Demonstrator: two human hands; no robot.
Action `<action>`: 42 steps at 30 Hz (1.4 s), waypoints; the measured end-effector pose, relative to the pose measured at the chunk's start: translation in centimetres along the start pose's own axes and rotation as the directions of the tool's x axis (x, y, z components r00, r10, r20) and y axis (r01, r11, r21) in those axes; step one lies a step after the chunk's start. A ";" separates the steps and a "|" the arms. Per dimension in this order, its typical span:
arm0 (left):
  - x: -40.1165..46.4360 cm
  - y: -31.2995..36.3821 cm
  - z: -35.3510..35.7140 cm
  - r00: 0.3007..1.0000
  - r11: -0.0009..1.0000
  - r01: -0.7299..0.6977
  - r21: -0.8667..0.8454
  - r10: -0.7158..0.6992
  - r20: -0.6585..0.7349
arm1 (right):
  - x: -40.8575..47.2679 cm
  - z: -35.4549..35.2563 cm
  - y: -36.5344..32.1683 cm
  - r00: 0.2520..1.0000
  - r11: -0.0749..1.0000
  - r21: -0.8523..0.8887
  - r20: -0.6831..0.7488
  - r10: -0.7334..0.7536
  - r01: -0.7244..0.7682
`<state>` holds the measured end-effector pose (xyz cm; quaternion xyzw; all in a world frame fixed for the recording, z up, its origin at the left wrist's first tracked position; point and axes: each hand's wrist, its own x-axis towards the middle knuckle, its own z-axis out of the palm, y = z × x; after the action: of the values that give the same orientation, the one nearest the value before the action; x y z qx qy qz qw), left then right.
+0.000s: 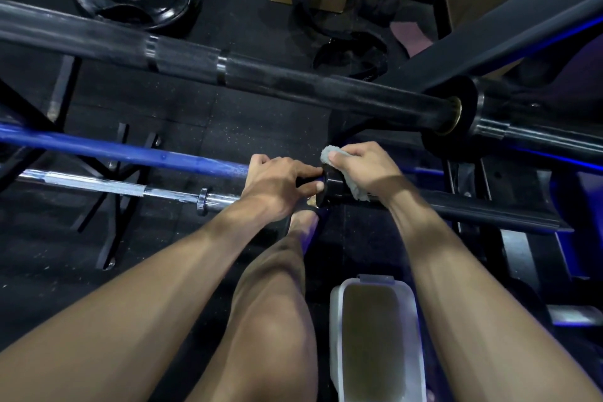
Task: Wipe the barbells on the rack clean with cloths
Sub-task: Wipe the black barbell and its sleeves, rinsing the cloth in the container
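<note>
The blue barbell [130,153] vanishes under the left hand [277,183], and its left end runs off the picture's edge. The right hand [362,166] covers most of the grey cloth [329,153], so only its corners show. The big black barbell [261,75] is cut off at both sides. What the white tub [368,330] holds is too murky to tell.

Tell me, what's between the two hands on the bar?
The bar's black collar, seen from the head camera. The left hand touches it; the right hand presses a grey cloth on it.
</note>
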<state>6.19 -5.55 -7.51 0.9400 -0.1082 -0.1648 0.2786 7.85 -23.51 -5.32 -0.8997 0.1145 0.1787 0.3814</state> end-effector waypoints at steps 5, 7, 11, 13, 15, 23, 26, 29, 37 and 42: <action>-0.1 0.1 -0.1 0.999 1.000 0.015 0.025 -0.016 0.043 | -2.1 -0.3 0.5 0.989 0.983 -0.111 -0.012 -0.148 0.146; -0.1 0.1 -0.2 0.998 0.999 0.011 0.031 -0.012 0.057 | -3.1 0.6 1.5 0.974 0.961 -0.190 -0.061 -0.217 0.202; -0.1 0.2 -0.4 0.998 1.000 0.011 0.025 -0.013 0.069 | -2.7 0.9 2.4 0.935 0.897 -0.385 -0.181 -0.305 0.218; -0.1 0.3 -0.3 0.999 1.000 0.017 -0.016 -0.017 0.051 | -1.7 0.6 2.2 0.942 0.905 -0.404 -0.234 -0.242 0.132; -0.3 0.4 -0.4 0.998 0.999 0.026 -0.037 -0.024 0.060 | -1.5 0.8 2.1 0.933 0.915 -0.375 -0.253 -0.255 0.149; -0.2 0.1 -0.2 0.998 1.000 0.003 -0.021 -0.002 0.056 | -3.0 -1.1 3.2 0.914 0.971 -0.141 -0.333 -0.232 0.195; 0.0 -0.1 0.2 0.999 0.999 0.006 -0.049 -0.005 0.036 | -3.8 -0.6 2.3 0.877 0.949 -0.145 -0.363 -0.314 0.280; 0.3 -0.2 0.5 1.000 1.000 0.001 -0.028 -0.001 0.002 | -4.7 1.3 1.7 0.816 0.819 -0.329 -0.193 -0.545 0.470; 0.6 -0.8 1.2 0.998 0.991 0.055 -0.122 -0.060 -0.037 | -0.8 2.0 0.7 0.850 0.920 -0.205 -0.355 -0.388 0.334; 0.7 -1.5 1.6 0.999 0.996 -0.003 -0.089 0.000 -0.032 | -2.6 2.9 0.4 0.855 0.865 -0.328 -0.233 -0.464 0.380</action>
<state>6.42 -5.29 -9.77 0.9290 -0.0970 -0.1542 0.3221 4.64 -21.48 -6.44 -0.9625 -0.0557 -0.0371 0.2629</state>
